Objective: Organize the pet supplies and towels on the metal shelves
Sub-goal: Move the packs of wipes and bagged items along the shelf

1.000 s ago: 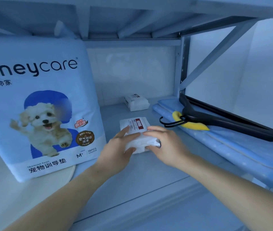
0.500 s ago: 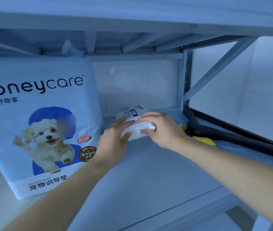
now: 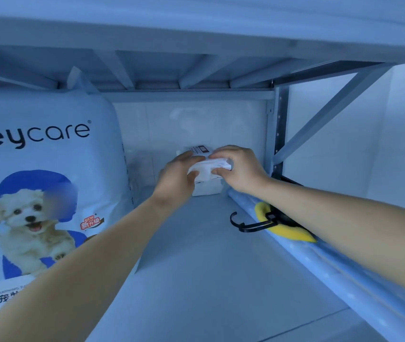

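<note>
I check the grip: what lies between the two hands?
In the head view, a white packet, held by the left hand and right hand above a second packet.

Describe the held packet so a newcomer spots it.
On the grey metal shelf, right of the pale puppy-print bag, look near the back wall. The small soft white packet, gripped by left hand and right hand, sits above a second white packet.

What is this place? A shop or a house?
Probably a storage rack at home or in a pet shop's back room. Clues: metal shelf frame, a bag of puppy training pads, left hand and right hand holding a white pack.
</note>
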